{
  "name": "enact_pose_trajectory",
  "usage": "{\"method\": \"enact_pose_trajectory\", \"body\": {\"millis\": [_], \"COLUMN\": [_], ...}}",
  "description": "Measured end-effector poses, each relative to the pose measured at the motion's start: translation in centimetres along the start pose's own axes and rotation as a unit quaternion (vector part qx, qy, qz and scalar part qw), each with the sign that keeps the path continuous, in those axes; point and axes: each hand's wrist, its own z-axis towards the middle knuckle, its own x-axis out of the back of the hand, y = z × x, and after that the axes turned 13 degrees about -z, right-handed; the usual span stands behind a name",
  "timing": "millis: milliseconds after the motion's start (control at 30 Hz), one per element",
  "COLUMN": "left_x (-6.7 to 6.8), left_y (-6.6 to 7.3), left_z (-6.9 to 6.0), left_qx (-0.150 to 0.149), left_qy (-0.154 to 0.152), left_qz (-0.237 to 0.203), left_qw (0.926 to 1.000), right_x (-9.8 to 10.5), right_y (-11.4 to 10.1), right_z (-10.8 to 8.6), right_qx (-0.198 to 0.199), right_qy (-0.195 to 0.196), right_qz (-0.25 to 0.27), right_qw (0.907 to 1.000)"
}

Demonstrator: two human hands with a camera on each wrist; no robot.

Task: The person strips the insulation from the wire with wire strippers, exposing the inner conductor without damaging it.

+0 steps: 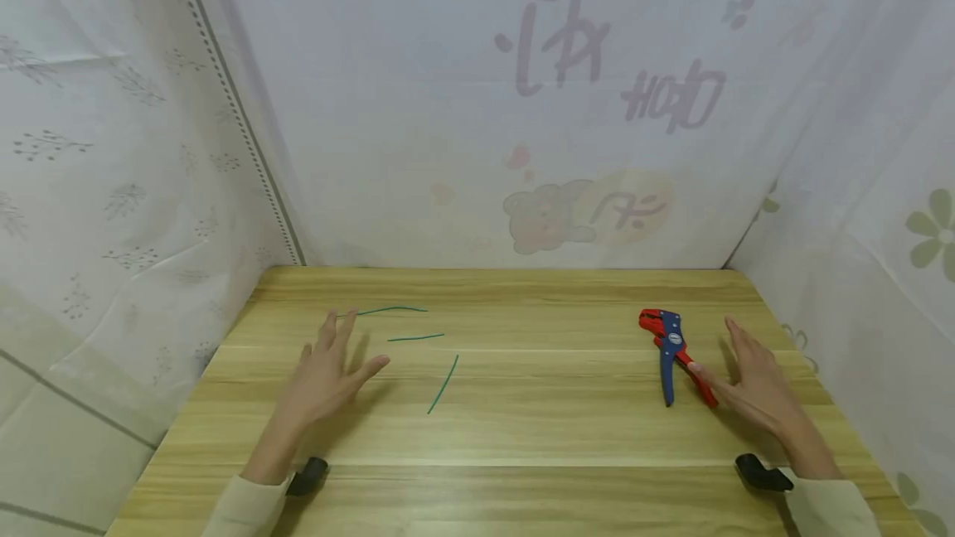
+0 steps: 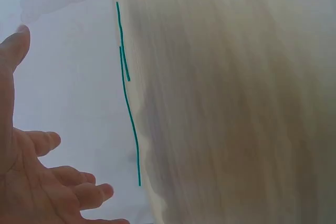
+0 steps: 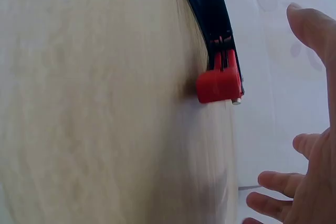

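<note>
Wood-grained table (image 1: 552, 421), three green wires (image 1: 415, 338), red-and-blue wire stripper (image 1: 675, 339)

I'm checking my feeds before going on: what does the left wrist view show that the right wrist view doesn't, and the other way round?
Only the left wrist view: the left hand, fingers spread and holding nothing, and two thin green wires, one longer and one shorter.

Only the right wrist view: the right hand, also holding nothing, and part of the red and blue hand tool.

Both: the wooden tabletop and the pale backdrop.
</note>
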Motion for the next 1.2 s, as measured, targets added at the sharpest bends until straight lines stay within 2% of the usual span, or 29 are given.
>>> {"method": "enact_pose_trajectory", "body": {"millis": [233, 433, 667, 1033, 1200], "left_x": [-0.9, -1.6, -2.2, -3.8, -4.6], "left_y": [1.0, 2.0, 3.0, 4.0, 4.3], "left_z": [-0.1, -0.4, -0.6, -0.4, -0.5], "left_qx": [0.003, -0.004, -0.006, -0.003, 0.000], "left_qy": [0.006, 0.014, 0.016, -0.007, -0.017], "left_qz": [-0.013, -0.047, -0.057, -0.139, -0.153], "left_qw": [0.9999, 0.9988, 0.9982, 0.9902, 0.9880], "right_x": [-0.3, -0.3, -0.5, -1.2, -1.7], "right_y": [-0.5, -0.9, -1.5, -2.7, -3.2], "right_z": [0.2, 0.3, 0.3, 0.6, 0.9], "right_qx": [-0.009, -0.010, -0.004, -0.015, -0.022], "right_qy": [-0.015, -0.003, 0.005, -0.002, -0.002], "right_qz": [0.024, 0.031, 0.034, 0.043, 0.038], "right_qw": [0.9995, 0.9995, 0.9994, 0.9990, 0.9990]}}
